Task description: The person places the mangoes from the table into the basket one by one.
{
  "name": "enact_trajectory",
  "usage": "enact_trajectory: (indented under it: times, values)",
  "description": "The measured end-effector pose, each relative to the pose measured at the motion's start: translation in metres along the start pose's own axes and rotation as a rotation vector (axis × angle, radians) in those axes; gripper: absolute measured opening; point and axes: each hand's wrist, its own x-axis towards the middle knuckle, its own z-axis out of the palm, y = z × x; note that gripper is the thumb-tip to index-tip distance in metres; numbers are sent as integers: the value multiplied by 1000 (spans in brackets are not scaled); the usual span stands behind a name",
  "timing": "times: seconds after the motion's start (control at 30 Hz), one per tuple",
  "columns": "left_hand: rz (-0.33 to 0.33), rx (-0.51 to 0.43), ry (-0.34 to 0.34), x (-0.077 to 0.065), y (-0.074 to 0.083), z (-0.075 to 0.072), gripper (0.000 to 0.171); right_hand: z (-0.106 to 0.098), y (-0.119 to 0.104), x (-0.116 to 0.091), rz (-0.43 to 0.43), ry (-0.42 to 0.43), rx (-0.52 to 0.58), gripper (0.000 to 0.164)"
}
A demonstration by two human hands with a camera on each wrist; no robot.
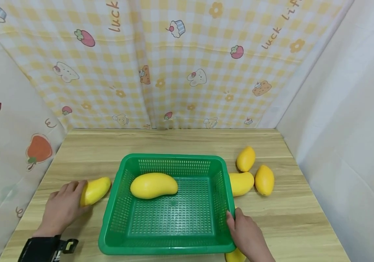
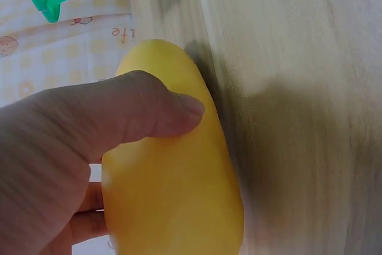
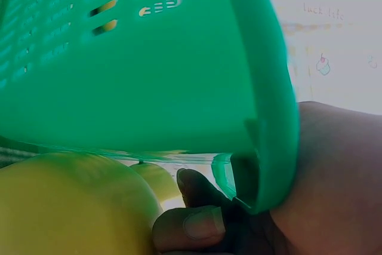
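On the table left of the basket, my left hand [image 1: 64, 205] grips a yellow mango [image 1: 96, 190]. In the left wrist view the thumb lies across the top of that mango [image 2: 179, 189], with fingertips showing at its far side. My right hand [image 1: 248, 233] holds the right rim of a green plastic basket [image 1: 167, 250], thumb over the edge and fingers curled beneath it in the right wrist view. One large mango [image 1: 153, 186] lies inside the basket, toward its left back corner. Another mango [image 1: 234, 255] sits below the right hand, partly hidden by the basket.
Right of the basket lie a larger mango [image 1: 241, 183], partly covered by the rim, and two small mangoes [image 1: 246, 159] close by. The wooden table [image 1: 173, 140] meets a checked curtain [image 1: 180, 98] at the back, with white cloth at both sides.
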Motion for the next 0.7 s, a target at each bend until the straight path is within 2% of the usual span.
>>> enact_trajectory:
  times: [0.2,0.33,0.43,0.7]
  values:
    - [-3,0,42,0,2,-11,74,0,0,0,5,-3,6,44]
    - [46,-4,14,5,7,-13,64,-2,0,0,10,-11,0,44]
    - [69,-34,-18,10,7,-11,64,-3,0,-1,23,-17,-3,43]
    - [-31,-75,-121,1,-5,-14,75,-2,1,1,5,-18,-11,46]
